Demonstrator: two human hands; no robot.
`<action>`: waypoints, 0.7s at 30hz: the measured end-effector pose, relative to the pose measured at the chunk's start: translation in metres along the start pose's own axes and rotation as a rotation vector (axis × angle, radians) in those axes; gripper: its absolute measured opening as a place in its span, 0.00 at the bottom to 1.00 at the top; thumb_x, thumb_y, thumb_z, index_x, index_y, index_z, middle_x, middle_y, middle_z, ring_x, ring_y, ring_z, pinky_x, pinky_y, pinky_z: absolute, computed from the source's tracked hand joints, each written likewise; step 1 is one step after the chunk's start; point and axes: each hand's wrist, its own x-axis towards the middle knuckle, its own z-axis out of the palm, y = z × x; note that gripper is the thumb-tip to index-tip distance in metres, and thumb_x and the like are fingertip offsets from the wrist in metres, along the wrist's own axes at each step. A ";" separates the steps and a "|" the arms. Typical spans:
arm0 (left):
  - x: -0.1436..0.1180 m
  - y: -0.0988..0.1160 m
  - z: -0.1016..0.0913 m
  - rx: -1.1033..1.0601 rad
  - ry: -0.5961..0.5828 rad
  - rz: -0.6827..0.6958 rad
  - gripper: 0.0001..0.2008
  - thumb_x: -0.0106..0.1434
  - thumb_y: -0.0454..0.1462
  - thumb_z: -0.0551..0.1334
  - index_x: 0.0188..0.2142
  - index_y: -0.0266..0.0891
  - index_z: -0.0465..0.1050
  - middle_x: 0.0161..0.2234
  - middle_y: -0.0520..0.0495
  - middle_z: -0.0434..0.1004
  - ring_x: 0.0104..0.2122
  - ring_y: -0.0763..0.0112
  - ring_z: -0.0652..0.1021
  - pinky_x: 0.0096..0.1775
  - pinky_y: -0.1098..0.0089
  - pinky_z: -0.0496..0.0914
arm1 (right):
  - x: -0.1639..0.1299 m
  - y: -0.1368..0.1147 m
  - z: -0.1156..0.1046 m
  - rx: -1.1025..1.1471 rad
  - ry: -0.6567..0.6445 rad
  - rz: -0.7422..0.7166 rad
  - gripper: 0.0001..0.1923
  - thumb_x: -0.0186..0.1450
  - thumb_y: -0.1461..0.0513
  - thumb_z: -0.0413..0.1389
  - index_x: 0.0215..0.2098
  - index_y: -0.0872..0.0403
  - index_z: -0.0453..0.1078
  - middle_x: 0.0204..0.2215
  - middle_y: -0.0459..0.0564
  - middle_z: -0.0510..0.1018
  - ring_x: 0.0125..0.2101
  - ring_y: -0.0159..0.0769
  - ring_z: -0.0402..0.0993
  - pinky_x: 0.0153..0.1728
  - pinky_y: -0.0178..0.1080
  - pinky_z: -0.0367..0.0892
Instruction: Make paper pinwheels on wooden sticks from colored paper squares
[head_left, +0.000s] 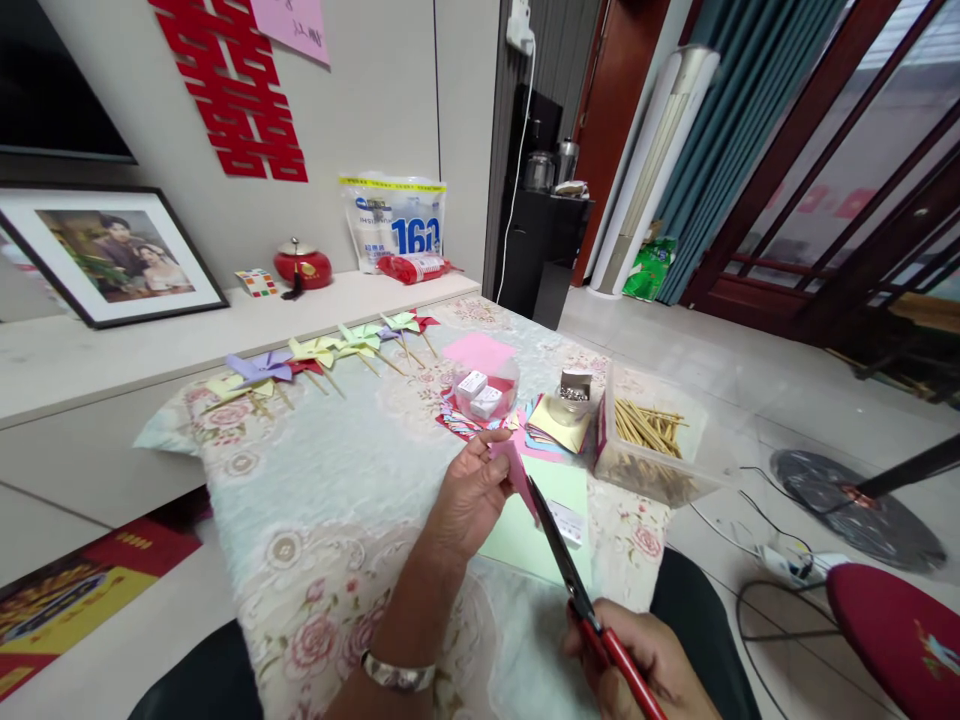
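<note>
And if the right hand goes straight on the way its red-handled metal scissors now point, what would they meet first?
Most likely the small pink piece of paper in the left hand; the scissors seem to reach its edge with their tips, though depth leaves actual contact unclear.

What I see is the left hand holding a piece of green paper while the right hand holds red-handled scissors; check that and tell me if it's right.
Not quite: the head view shows that the paper in the left hand is pink, not green. The right hand does hold red-handled scissors.
</note>
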 end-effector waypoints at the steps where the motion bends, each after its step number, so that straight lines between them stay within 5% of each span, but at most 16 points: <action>1: 0.000 0.001 -0.001 -0.005 0.006 0.004 0.19 0.50 0.33 0.75 0.41 0.38 0.73 0.26 0.54 0.74 0.26 0.74 0.75 0.31 0.72 0.71 | -0.001 0.000 0.001 0.019 0.004 0.007 0.34 0.57 0.34 0.56 0.37 0.56 0.71 0.19 0.41 0.61 0.18 0.24 0.52 0.17 0.29 0.47; 10: 0.004 0.022 -0.009 -0.090 0.119 0.102 0.19 0.50 0.29 0.74 0.41 0.38 0.74 0.28 0.53 0.77 0.28 0.74 0.77 0.33 0.73 0.71 | -0.008 -0.005 0.001 0.039 0.020 0.120 0.21 0.60 0.46 0.57 0.36 0.56 0.69 0.17 0.37 0.59 0.14 0.24 0.53 0.16 0.30 0.49; 15: 0.004 0.037 -0.015 -0.104 0.134 0.199 0.16 0.52 0.30 0.73 0.40 0.38 0.76 0.29 0.54 0.77 0.26 0.78 0.74 0.29 0.76 0.68 | -0.008 -0.017 -0.004 -0.471 0.127 0.015 0.13 0.62 0.54 0.58 0.27 0.53 0.62 0.22 0.42 0.65 0.23 0.30 0.60 0.24 0.33 0.56; 21: 0.001 0.048 -0.017 -0.087 0.149 0.262 0.16 0.50 0.30 0.74 0.39 0.37 0.77 0.30 0.53 0.79 0.26 0.78 0.74 0.29 0.76 0.69 | 0.000 -0.023 0.013 -0.989 0.064 0.031 0.07 0.65 0.57 0.54 0.34 0.53 0.68 0.34 0.53 0.77 0.32 0.40 0.73 0.33 0.39 0.62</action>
